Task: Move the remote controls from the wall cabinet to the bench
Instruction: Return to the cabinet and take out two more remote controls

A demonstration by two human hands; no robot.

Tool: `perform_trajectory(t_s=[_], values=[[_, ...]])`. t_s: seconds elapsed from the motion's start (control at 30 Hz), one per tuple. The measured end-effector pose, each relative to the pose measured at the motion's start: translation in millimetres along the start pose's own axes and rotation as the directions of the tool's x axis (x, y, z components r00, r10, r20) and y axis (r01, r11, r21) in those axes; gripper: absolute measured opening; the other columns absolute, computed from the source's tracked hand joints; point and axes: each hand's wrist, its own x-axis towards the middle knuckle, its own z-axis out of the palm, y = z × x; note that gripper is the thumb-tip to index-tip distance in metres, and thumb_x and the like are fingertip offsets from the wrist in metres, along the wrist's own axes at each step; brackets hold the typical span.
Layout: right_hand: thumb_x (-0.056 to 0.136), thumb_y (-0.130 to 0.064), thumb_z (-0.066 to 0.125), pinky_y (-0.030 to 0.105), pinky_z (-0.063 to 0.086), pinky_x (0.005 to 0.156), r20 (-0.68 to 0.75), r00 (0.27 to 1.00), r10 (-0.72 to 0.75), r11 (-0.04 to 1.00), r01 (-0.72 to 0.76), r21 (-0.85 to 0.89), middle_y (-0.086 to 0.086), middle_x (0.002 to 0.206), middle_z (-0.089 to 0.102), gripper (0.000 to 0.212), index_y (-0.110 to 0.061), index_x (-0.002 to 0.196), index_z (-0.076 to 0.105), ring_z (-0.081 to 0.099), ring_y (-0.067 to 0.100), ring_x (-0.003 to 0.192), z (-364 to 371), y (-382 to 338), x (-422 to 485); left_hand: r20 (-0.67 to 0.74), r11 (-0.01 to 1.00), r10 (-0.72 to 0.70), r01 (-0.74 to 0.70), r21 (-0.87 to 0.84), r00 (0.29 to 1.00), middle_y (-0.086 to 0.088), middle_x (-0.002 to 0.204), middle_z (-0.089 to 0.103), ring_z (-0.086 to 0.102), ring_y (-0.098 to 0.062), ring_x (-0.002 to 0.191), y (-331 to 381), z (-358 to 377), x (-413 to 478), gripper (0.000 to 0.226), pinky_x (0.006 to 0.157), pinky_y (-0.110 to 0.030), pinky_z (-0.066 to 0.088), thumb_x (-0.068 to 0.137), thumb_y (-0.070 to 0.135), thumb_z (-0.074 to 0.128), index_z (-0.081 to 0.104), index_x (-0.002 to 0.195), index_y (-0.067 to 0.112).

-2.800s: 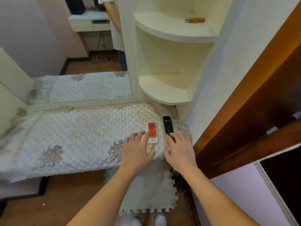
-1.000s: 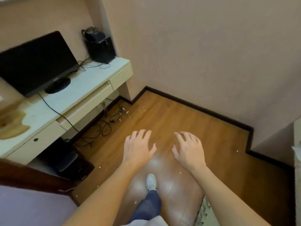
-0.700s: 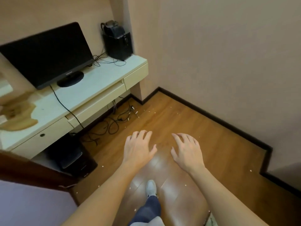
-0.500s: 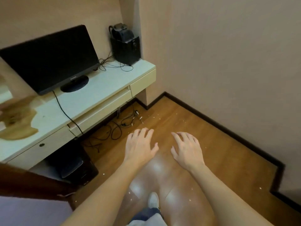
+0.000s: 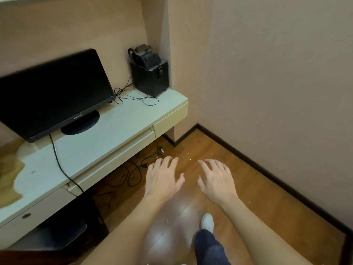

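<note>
My left hand (image 5: 163,176) and my right hand (image 5: 216,178) hover side by side over the wooden floor, palms down, fingers spread, both empty. No remote control, wall cabinet or bench is in view here. My foot in a white shoe (image 5: 207,222) steps on the floor below my hands.
A white desk (image 5: 107,138) runs along the left, carrying a black monitor (image 5: 51,90) and a black speaker box (image 5: 150,75) with loose cables. More cables lie under the desk, and a dark case (image 5: 63,232) stands below it. Plain walls with a dark skirting board (image 5: 267,176) close the right side.
I let go of the two remotes on the quilted bench and turned away from it. The view has since swung toward the desk corner, hands still empty and spread.
</note>
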Motion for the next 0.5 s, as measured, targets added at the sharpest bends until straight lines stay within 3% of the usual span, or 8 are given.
perform_trajectory(t_s=[0.3,0.5], values=[[0.093,-0.042,0.053,0.043,0.034,0.114,0.013,0.998,-0.054,0.999,0.054,0.005,0.004,0.140,0.058,0.050,-0.026,0.140,0.051,0.049,0.022,0.134,2,63,161,-0.019,0.999,-0.048,0.048,0.006,0.999,0.000,0.142,0.058,0.054,-0.021,0.128,13,8,160,0.060,0.101,-0.039,0.048,0.091,0.057,0.039,0.048,0.142,0.026],[0.093,-0.042,0.054,0.043,0.034,0.114,0.001,0.992,-0.128,0.992,0.128,0.021,0.002,0.138,0.059,0.048,-0.027,0.138,0.052,0.049,0.022,0.133,-5,99,275,-0.038,0.988,-0.151,0.152,0.030,0.988,0.000,0.138,0.060,0.054,-0.023,0.126,25,2,261,0.055,0.102,-0.043,0.045,0.091,0.058,0.040,0.051,0.135,0.027]])
